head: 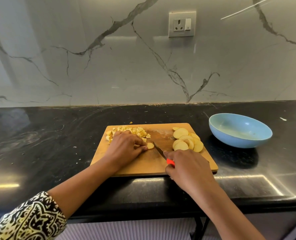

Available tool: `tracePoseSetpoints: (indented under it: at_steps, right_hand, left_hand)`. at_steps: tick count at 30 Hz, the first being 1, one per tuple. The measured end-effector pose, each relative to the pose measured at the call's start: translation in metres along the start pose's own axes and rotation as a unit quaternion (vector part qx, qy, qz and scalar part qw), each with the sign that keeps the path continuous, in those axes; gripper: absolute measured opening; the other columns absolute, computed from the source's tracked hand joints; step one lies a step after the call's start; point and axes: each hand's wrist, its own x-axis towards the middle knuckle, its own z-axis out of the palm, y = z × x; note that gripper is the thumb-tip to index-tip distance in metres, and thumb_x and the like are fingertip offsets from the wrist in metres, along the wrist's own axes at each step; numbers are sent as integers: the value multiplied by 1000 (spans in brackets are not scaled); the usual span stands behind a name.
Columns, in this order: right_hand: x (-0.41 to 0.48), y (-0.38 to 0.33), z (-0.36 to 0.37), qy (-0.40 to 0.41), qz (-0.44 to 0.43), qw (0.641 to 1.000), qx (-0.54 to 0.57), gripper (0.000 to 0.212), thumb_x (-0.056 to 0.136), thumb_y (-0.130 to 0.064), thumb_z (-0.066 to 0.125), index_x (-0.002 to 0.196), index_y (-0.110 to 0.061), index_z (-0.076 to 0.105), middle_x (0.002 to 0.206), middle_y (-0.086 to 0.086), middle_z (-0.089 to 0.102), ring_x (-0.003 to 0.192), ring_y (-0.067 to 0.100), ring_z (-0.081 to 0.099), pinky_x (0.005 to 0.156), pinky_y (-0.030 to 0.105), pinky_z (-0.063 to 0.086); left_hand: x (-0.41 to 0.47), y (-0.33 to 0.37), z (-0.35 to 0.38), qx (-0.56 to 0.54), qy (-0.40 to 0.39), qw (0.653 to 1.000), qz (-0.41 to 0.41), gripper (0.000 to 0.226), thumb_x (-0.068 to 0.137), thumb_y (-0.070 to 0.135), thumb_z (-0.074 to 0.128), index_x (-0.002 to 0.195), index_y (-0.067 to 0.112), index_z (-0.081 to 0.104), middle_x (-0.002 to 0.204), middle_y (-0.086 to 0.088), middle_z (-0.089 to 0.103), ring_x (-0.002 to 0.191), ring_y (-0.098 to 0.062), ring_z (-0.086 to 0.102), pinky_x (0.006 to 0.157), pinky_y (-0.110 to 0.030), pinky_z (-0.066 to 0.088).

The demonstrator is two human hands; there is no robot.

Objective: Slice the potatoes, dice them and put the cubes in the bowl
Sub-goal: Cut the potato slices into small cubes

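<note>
Fingertips crowd our knife.
Our left hand pinches the slice, our right hand grips the knife; a slip could nick us.

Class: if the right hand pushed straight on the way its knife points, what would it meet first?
Probably the potato slice held by the left hand; the right hand's knife tip lies right beside it.

Both forearms extended from the lower edge toward the frame's centre. The left hand, palm down, pinned a potato slice with curled fingertips; the right hand gripped a knife.
</note>
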Motion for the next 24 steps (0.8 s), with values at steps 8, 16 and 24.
tracePoseSetpoints:
  at_steps: [8,16,24]
  right_hand:
    - [-9,-11,-5,13,-4,1000,13,46,96,-32,48,141,-36,42,102,-10,65,83,9,58,68,23,47]
    - [15,-20,1,-45,-19,998,-26,32,96,-30,50,128,-25,56,89,-7,53,79,11,51,59,23,36]
    - [-15,13,-19,-46,-4,998,50,43,93,-31,54,135,-40,49,74,-17,57,63,4,50,50,14,36]
  left_hand:
    - [0,0,-1,0,-11,1000,-3,28,89,47,58,109,31,69,112,14,67,104,-6,53,92,-30,36]
    - [3,0,-1,25,-16,1000,1,30,88,49,57,107,31,71,111,14,68,101,-8,51,88,-31,35]
    - [1,4,-3,95,4,995,6,31,96,43,47,121,32,62,123,11,61,114,-11,47,95,-33,28]
